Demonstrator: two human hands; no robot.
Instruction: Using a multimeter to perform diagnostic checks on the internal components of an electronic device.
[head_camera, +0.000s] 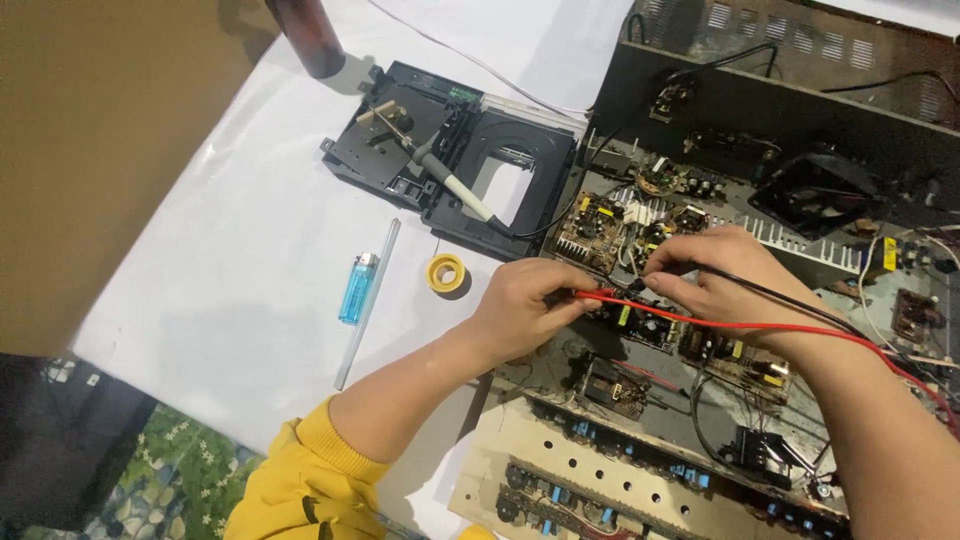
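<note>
A: Your left hand (520, 300) fingers?
B: Pinched on the red probe (598, 295), tip over the circuit board (640, 320).
A: Right hand (715, 275)?
B: Your fingers grip the black probe (672, 270), same board.
A: Around?
B: Solder spool (445, 272), blue lighter (358, 288) on the white tabletop (250, 250); soldering iron (455, 185) rests on the disc drive (450, 160).

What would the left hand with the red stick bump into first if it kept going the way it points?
Probably the right hand. The left hand points its red probe rightward over the circuit board, and the right fingers sit just beyond the tip, though depth is unclear.
</note>
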